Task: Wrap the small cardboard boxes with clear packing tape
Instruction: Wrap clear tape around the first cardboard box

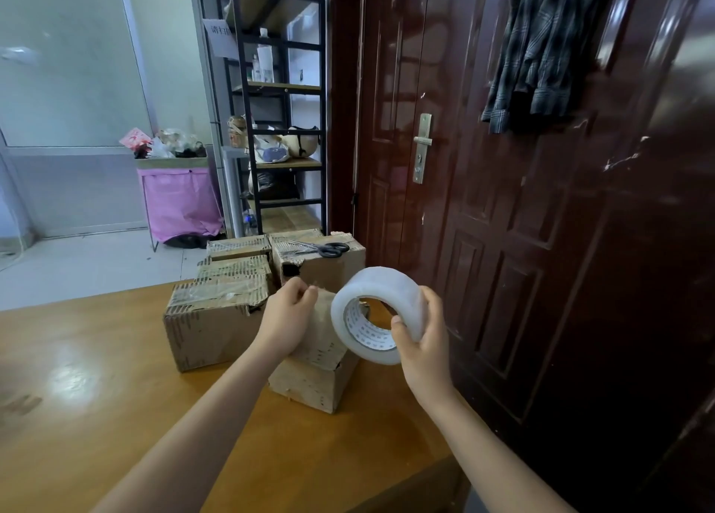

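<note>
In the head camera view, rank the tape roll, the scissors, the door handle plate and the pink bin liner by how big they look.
1. Tape roll, though nearness to the camera inflates it
2. Pink bin liner, looks about as large, so unsure
3. Scissors
4. Door handle plate

Single head view, looking forward-down over table [96, 377], close above hands.

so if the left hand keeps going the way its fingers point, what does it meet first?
Probably the tape roll in the right hand. The left hand has its fingers curled up and rightward toward it, above the small box; depth is unclear.
</note>
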### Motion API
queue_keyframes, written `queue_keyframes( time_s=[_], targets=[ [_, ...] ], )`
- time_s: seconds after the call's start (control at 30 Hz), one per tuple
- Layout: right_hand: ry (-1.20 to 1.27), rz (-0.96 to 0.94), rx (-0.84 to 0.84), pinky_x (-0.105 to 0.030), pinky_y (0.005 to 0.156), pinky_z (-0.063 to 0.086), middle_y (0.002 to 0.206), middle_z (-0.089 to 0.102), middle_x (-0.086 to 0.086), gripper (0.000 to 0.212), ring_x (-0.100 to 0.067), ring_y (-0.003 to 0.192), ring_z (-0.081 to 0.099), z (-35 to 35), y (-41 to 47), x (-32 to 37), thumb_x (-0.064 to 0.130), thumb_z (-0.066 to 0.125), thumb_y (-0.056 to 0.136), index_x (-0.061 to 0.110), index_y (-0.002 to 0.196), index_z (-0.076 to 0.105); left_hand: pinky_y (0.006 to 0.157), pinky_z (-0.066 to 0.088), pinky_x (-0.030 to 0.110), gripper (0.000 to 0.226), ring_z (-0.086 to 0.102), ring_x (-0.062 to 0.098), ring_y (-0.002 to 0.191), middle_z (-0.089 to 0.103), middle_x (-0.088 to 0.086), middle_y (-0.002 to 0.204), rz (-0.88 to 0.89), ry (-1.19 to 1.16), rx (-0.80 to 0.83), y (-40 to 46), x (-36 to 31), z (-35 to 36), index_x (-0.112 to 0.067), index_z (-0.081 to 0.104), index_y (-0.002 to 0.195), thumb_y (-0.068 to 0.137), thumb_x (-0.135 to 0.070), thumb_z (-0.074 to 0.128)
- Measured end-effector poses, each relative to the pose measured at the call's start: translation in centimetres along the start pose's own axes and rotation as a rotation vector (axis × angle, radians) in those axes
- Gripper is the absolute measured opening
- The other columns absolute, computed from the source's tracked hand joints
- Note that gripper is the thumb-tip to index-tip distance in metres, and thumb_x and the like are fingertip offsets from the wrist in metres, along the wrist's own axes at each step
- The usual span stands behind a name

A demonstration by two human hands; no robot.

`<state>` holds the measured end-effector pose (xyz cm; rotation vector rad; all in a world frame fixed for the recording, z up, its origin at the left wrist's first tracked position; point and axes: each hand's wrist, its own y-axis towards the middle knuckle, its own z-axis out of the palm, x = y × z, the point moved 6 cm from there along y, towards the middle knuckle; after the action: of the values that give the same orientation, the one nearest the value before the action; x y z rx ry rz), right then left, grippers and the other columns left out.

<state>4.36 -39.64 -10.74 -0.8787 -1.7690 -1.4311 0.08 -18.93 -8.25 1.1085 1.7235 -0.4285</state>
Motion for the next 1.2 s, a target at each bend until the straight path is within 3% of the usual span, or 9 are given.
queue_keyframes(
  time_s=[0.23, 0.33, 0.43, 0.53, 0.63, 0.77, 0.87, 1.07, 1.2],
  targets=[
    [0.067, -0.034, -0.001, -0.007, 0.087, 0.044, 0.125, 0.053, 0.01, 0.068, 0.0, 0.114, 0.054, -2.1, -0.2, 0.6, 0.054, 0.055, 0.074, 0.029, 0.137, 0.042, 0.062, 0.034, 0.034, 0.032, 0.046, 0.02, 0.067, 0.054, 0.008, 0.076, -0.066, -0.052, -0.084, -3.2, -0.4, 0.9, -0.001, 0.051, 0.088, 0.103, -0.028, 0.043],
    [0.074, -0.075, 0.004, -0.02, 0.085, 0.052, 0.113, 0.054, 0.02, 0.055, -0.008, 0.102, 0.062, -3.6, -0.2, 1.7, 0.053, 0.059, 0.074, 0.052, 0.125, 0.04, 0.061, 0.034, 0.032, 0.03, 0.048, 0.019, 0.071, 0.058, 0.012, 0.084, -0.126, -0.191, -0.116, -4.4, -0.4, 1.6, 0.001, 0.054, 0.092, 0.102, -0.026, 0.045],
    [0.042, -0.113, 0.027, -0.026, 0.077, 0.056, 0.109, 0.056, 0.01, 0.049, -0.017, 0.091, 0.064, -4.4, 0.2, 2.6, 0.048, 0.061, 0.072, 0.061, 0.114, 0.038, 0.062, 0.037, 0.03, 0.031, 0.051, 0.018, 0.074, 0.062, 0.012, 0.082, -0.1, -0.275, -0.178, -4.9, -1.4, 1.2, 0.007, 0.06, 0.091, 0.098, -0.023, 0.054],
    [0.01, -0.186, 0.029, -0.015, 0.073, 0.049, 0.11, 0.052, -0.003, 0.051, -0.011, 0.094, 0.059, -4.8, 0.8, 3.6, 0.026, 0.063, 0.073, 0.051, 0.11, 0.037, 0.067, 0.044, 0.03, 0.023, 0.057, 0.019, 0.075, 0.07, 0.019, 0.086, -0.063, -0.326, -0.199, -4.5, -2.7, 0.2, -0.002, 0.071, 0.08, 0.092, -0.02, 0.061],
    [-0.038, -0.262, 0.016, -0.013, 0.078, 0.044, 0.106, 0.046, 0.004, 0.061, -0.005, 0.096, 0.051, -5.3, 1.6, 4.9, 0.009, 0.056, 0.071, 0.056, 0.103, 0.035, 0.088, 0.053, 0.046, 0.027, 0.068, 0.032, 0.084, 0.072, 0.016, 0.076, -0.06, -0.415, -0.125, -4.1, -3.3, 0.0, -0.007, 0.075, 0.068, 0.089, -0.018, 0.061],
    [-0.228, -0.421, 0.034, -0.004, 0.088, 0.032, 0.112, 0.042, 0.002, 0.053, 0.009, 0.104, 0.041, -5.6, 3.0, 7.4, -0.002, 0.049, 0.067, 0.032, 0.108, 0.044, 0.095, 0.049, 0.051, 0.029, 0.069, 0.032, 0.085, 0.073, 0.012, 0.072, -0.079, -0.407, -0.088, -3.6, -3.6, 0.0, -0.005, 0.073, 0.065, 0.089, -0.016, 0.061],
    [-0.341, -0.433, 0.134, -0.003, 0.09, 0.03, 0.117, 0.039, 0.001, 0.055, -0.002, 0.105, 0.04, -5.7, 4.5, 8.4, 0.0, 0.044, 0.068, 0.029, 0.114, 0.046, 0.09, 0.054, 0.05, 0.03, 0.07, 0.033, 0.081, 0.072, 0.012, 0.069, -0.052, -0.405, -0.083, -3.0, -4.1, 0.0, -0.007, 0.071, 0.061, 0.089, -0.013, 0.063],
    [-0.742, -0.591, 0.375, -0.035, 0.078, 0.046, 0.119, 0.043, -0.006, 0.061, -0.025, 0.106, 0.046, -6.4, 5.8, 9.1, -0.016, 0.052, 0.071, 0.019, 0.121, 0.054, 0.069, 0.051, 0.029, 0.022, 0.065, 0.018, 0.062, 0.068, 0.01, 0.071, -0.065, -0.428, -0.153, -1.0, -4.5, -1.7, -0.003, 0.068, 0.072, 0.091, -0.005, 0.058],
    [-1.264, -0.537, 0.695, -0.033, 0.083, 0.038, 0.125, 0.039, 0.001, 0.066, -0.021, 0.107, 0.04, -5.8, 4.6, 6.1, -0.012, 0.049, 0.082, 0.031, 0.132, 0.048, 0.076, 0.055, 0.034, 0.019, 0.063, 0.019, 0.063, 0.067, 0.01, 0.073, -0.115, -0.466, -0.191, -0.3, -3.0, -2.7, -0.003, 0.067, 0.076, 0.093, -0.005, 0.058]
  ],
)
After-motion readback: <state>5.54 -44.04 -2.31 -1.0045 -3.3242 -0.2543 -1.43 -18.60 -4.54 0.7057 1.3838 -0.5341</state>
